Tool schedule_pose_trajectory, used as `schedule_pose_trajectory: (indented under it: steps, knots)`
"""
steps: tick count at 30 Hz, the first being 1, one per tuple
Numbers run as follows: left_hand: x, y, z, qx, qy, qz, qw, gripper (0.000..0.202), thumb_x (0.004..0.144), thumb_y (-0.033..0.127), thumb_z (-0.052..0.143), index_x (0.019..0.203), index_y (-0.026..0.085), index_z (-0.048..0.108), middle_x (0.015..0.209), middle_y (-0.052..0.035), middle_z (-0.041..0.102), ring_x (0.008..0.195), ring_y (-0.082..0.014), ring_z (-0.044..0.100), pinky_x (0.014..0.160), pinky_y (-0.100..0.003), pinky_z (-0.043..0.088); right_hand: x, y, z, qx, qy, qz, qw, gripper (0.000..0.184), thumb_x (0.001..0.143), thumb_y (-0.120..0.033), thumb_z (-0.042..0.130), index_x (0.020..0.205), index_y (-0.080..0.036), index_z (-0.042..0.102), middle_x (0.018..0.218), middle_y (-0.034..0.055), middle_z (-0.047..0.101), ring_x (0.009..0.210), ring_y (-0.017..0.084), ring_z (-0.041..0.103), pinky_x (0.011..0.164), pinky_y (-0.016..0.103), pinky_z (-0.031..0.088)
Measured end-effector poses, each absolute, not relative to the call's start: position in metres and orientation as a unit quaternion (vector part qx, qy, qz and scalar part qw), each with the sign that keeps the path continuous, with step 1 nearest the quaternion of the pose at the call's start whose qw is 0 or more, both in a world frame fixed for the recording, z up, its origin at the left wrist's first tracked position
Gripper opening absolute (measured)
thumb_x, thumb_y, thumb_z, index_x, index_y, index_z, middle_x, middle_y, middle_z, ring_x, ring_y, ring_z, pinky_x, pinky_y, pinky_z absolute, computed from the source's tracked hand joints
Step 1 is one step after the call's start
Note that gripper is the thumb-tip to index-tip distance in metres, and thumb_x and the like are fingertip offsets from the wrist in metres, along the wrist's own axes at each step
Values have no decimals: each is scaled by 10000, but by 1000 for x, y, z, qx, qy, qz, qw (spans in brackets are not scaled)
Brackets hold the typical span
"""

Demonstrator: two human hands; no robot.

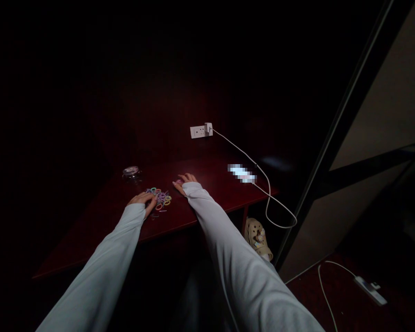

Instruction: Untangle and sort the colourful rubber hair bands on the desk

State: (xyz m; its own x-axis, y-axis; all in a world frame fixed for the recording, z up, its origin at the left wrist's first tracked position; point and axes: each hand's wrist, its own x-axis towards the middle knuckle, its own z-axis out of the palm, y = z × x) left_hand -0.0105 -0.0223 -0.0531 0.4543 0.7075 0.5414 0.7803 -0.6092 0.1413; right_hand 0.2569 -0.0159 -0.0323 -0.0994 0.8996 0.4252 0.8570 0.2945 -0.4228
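Note:
A small heap of colourful hair ties (164, 197), mostly purple with some yellow, orange and green rings, lies on the dark red desk (207, 203). My left hand (142, 199) rests at the heap's left edge, fingers stretched out over it and touching the ties. Just right of the heap, my right hand (188, 179) is low over the desktop, its fingers curved around a small pink thing (180, 181). That pink thing is partly covered, so its kind is unclear. A few loose bits lie in front of the heap.
Behind the heap stands a round clear container (131, 172). A blurred-out lit phone (242, 173) lies at right, its white cable (242, 151) running to a charger (208, 128) in the wall socket (196, 132). Below are a beige clog (258, 237) and a power strip (370, 289).

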Motion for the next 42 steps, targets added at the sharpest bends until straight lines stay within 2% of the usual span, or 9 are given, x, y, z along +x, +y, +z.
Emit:
schedule_pose_trajectory:
  steps: [5, 11, 16, 21, 27, 32, 35, 39, 42]
  knots:
    - [-11, -19, -55, -843, -444, -295, 67, 417, 993, 514, 482, 934, 241, 791, 970, -86, 838, 919, -266, 761, 864, -346, 595, 262, -16, -23, -571, -752, -12, 331, 448, 1137, -466, 459, 1163, -289, 869, 1500, 47, 693, 1479, 284, 446, 1272, 447, 341]
    - [-6, -32, -51, -844, -439, -298, 75, 414, 1031, 446, 435, 871, 231, 750, 916, -82, 812, 862, -250, 731, 837, -341, 567, 280, -9, -16, -666, -615, 139, 400, 642, 1160, -501, 297, 1001, -303, 887, 1414, 27, 731, 1362, 261, 496, 1248, 438, 353]
    - [-2, -38, -45, -847, -433, -299, 77, 397, 1036, 416, 427, 879, 233, 743, 884, -79, 802, 850, -247, 718, 787, -329, 544, 295, -8, -19, -669, -600, 161, 407, 706, 1142, -568, 255, 919, -308, 873, 1275, 55, 783, 1353, 277, 504, 1250, 472, 354]
    - [0, -42, -43, -841, -435, -312, 81, 376, 1030, 403, 442, 891, 234, 747, 905, -75, 809, 859, -247, 720, 849, -334, 554, 296, -16, -19, -680, -600, 148, 395, 624, 1130, -599, 337, 1069, -283, 872, 1362, 94, 737, 1389, 284, 511, 1224, 448, 372]
    - [3, -51, -39, -848, -424, -306, 90, 401, 1056, 395, 419, 854, 232, 724, 857, -72, 784, 820, -234, 687, 790, -312, 526, 291, -16, -13, -658, -633, 155, 376, 661, 1147, -597, 282, 1062, -336, 884, 1446, 20, 723, 1407, 280, 496, 1261, 475, 345]
    - [2, -48, -40, -844, -433, -303, 91, 406, 1048, 386, 408, 901, 220, 747, 910, -89, 805, 860, -252, 702, 796, -332, 536, 280, -17, -20, -600, -720, 121, 328, 463, 1120, -587, 449, 1093, -413, 877, 1470, -38, 719, 1386, 268, 505, 1251, 442, 367]
    - [1, -44, -41, -839, -443, -303, 84, 384, 1025, 401, 435, 908, 228, 758, 942, -88, 821, 878, -257, 719, 834, -341, 557, 275, -17, -29, -566, -764, 82, 298, 370, 1107, -537, 517, 1181, -409, 857, 1472, -21, 719, 1396, 283, 501, 1234, 435, 399]
    - [1, -43, -39, -847, -439, -291, 74, 371, 1009, 398, 454, 871, 233, 756, 892, -76, 819, 838, -242, 714, 811, -328, 557, 274, -16, -35, -599, -733, 61, 317, 336, 1070, -533, 604, 1235, -363, 842, 1543, 22, 657, 1430, 295, 481, 1240, 414, 404]
    - [2, -48, -37, -845, -436, -301, 80, 379, 1032, 379, 440, 912, 224, 764, 930, -85, 823, 877, -246, 715, 827, -331, 550, 276, -15, -31, -604, -714, 74, 345, 381, 1099, -547, 537, 1197, -361, 854, 1566, 8, 638, 1455, 283, 452, 1270, 431, 367]
